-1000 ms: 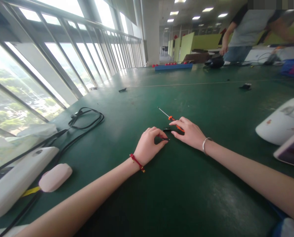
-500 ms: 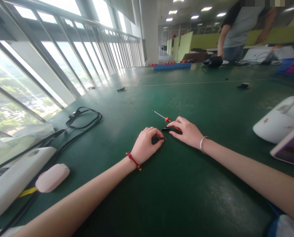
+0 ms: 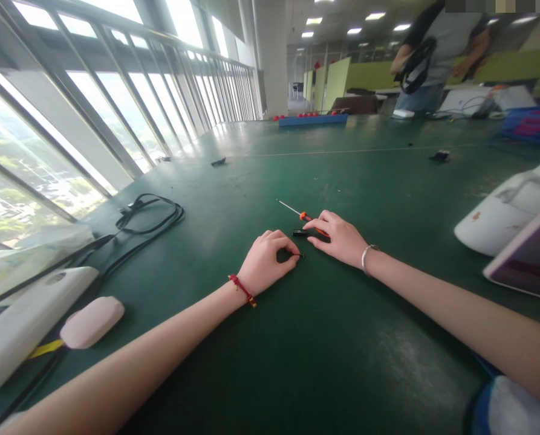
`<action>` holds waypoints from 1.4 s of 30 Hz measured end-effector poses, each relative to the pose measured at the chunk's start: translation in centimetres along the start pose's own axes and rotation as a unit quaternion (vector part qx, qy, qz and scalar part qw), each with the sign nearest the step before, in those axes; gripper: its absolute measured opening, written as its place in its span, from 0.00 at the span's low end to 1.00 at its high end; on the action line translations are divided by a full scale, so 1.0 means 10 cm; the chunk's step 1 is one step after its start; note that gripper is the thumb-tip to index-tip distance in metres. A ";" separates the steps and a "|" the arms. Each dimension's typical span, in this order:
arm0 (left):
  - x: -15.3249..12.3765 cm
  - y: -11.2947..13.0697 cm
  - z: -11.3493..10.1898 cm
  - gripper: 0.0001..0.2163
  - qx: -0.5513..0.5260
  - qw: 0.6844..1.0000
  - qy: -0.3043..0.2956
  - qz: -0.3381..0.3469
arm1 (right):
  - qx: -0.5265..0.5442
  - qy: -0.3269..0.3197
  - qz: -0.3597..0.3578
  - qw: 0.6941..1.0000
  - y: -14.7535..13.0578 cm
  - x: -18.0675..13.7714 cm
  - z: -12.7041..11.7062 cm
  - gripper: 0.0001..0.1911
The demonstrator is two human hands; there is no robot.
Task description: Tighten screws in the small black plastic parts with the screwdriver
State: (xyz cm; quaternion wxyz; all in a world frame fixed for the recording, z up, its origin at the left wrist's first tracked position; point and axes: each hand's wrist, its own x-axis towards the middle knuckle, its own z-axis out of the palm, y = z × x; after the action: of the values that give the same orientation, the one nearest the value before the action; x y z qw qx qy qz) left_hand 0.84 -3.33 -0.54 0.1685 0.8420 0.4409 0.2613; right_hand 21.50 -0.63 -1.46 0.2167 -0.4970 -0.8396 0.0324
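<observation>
My left hand [image 3: 271, 257] rests low over the table, thumb and forefinger pinched together around a small dark piece [image 3: 302, 256]; only its tip shows, so its kind is unclear. To the right, my right hand [image 3: 337, 237] lies over a screwdriver [image 3: 302, 215] with an orange and black handle, its thumb and forefinger apart. The screwdriver lies flat, its metal shaft pointing away to the left. Close to the right forefinger's tip sits a small black block-like part [image 3: 299, 232]. Part of the screwdriver's handle is hidden beneath the right hand.
On the left are a black cable [image 3: 152, 226], a long white object [image 3: 34, 329] and a pale pink case [image 3: 92, 322]. A white device [image 3: 500, 217] and a tablet-like screen [image 3: 530, 254] stand at right. Across the table are a blue tray [image 3: 312, 120] and a standing person [image 3: 446, 54].
The person across the table has lifted a black object off the tabletop. The view has shifted slightly; my hands stay nearly where they were, the left still pinching the dark piece.
</observation>
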 end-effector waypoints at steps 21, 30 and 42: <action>-0.04 0.03 -0.01 0.05 0.032 0.998 0.006 0.046 | -0.015 0.005 0.007 1.000 -0.02 0.05 0.01 0.11; -0.04 0.01 -0.23 0.10 0.057 0.996 0.064 0.003 | -0.013 0.004 0.007 1.000 -0.04 0.01 0.00 0.16; -0.40 -1.67 -2.39 0.03 0.213 0.855 0.044 -0.470 | -0.022 -0.004 -0.008 1.000 -0.04 0.02 0.00 0.15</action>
State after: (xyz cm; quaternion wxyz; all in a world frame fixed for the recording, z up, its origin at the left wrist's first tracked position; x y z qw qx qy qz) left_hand -26.08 3.90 9.00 0.0679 0.5373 0.8361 0.0877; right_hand 21.06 -0.69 -1.31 0.2026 -0.4947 -0.8450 0.0138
